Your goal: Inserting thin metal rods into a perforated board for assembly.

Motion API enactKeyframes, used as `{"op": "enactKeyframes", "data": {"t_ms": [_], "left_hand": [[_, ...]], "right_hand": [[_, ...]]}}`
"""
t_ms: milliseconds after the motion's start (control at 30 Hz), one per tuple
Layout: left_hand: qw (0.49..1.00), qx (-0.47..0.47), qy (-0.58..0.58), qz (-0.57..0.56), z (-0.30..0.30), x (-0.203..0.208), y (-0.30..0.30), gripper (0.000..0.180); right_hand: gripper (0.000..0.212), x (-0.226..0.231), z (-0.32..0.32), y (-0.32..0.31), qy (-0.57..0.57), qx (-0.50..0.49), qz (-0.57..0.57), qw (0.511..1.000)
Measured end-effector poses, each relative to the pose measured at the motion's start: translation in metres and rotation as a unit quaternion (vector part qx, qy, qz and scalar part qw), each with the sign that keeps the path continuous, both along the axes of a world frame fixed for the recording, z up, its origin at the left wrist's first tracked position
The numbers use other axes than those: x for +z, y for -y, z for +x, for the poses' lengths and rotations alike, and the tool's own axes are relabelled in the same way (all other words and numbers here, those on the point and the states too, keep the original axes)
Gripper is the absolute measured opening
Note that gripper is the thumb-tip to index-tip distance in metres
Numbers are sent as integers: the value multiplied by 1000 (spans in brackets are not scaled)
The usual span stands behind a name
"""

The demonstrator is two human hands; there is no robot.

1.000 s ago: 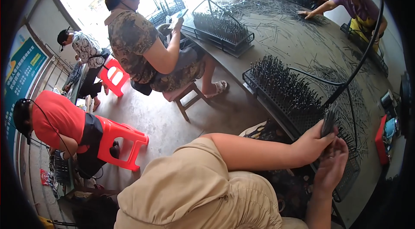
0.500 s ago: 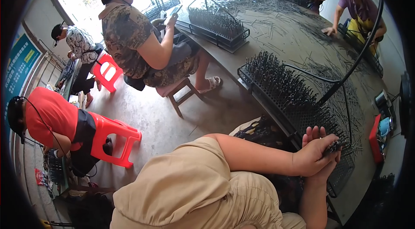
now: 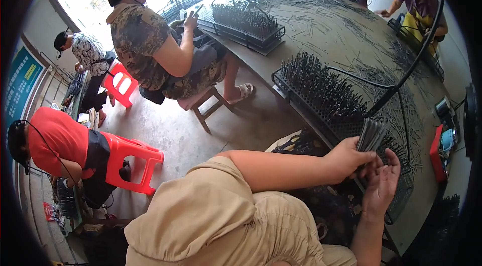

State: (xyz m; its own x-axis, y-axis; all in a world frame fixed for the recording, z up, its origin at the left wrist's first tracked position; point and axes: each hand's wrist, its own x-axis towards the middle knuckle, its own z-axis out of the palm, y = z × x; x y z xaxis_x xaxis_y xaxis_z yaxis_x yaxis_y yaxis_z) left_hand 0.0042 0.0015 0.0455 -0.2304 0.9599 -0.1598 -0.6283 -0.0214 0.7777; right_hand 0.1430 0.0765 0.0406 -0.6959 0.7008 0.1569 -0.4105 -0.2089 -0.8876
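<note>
My left hand [image 3: 348, 159] is closed around a bundle of thin dark metal strips [image 3: 371, 135], which fans out above the thumb. Just to its right, my right hand [image 3: 384, 180] has its fingers apart and loosely bent, with its fingertips close to the bottom of the bundle. I cannot tell whether they touch it. Behind both hands stands a black perforated rack [image 3: 301, 97] on the table edge, filled with upright dark pieces [image 3: 321, 85]. The near end of the rack is partly hidden by my hands.
Loose strips lie scattered over the table [image 3: 306, 40]. A second filled rack [image 3: 246, 25] stands farther left, beside a seated person [image 3: 145, 40]. A black curved bar [image 3: 411, 75] rises over my rack. A red bin [image 3: 439, 153] sits at right. Other people work around, near a red stool [image 3: 133, 158].
My hands, pressed together around the bundle before, have come apart. The bundle now stands up in my left hand, and the right fingers have loosened. The person at far right has drawn a hand back.
</note>
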Motion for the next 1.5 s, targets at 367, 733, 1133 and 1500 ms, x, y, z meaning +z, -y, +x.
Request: {"op": "enactKeyframes", "data": {"t_ms": [367, 733, 1133, 1500], "left_hand": [[986, -90, -120, -76, 5, -41, 8, 9], [997, -55, -60, -13, 13, -54, 5, 8], [991, -77, -87, -70, 12, -49, 6, 13], [995, -66, -56, -49, 11, -46, 6, 11]], "right_hand": [[7, -12, 12, -13, 193, -95, 105, 971], [26, -10, 11, -16, 134, -167, 105, 971], [28, -18, 11, -19, 155, -153, 169, 961], [31, -17, 12, -20, 132, -145, 142, 970]]}}
